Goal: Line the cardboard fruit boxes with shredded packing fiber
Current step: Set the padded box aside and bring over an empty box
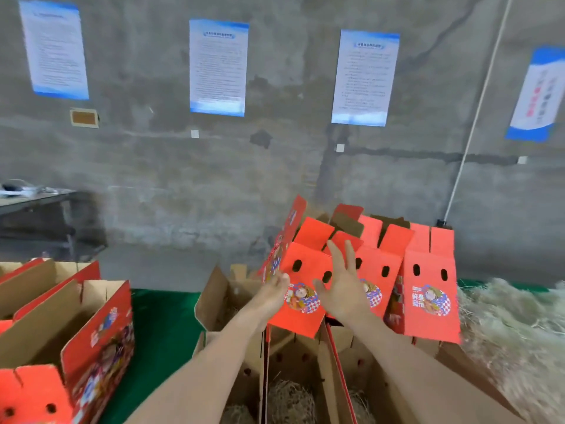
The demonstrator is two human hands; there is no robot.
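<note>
Sitting at the far left, open red fruit boxes [91,341] are resting on a green mat [159,332]. Further right, open boxes [333,377] below the forearms are holding nests of shredded packing fiber [290,399]. The left hand [273,287] is reaching the left edge of a tilted red box [301,319]; blur is hiding whether its fingers are gripping anything. The right hand [342,289] is holding its fingers straight and apart in front of that box's face. More upright red boxes [428,319] are standing beside it, and a loose fiber heap [519,325] is lying at the far right.
</note>
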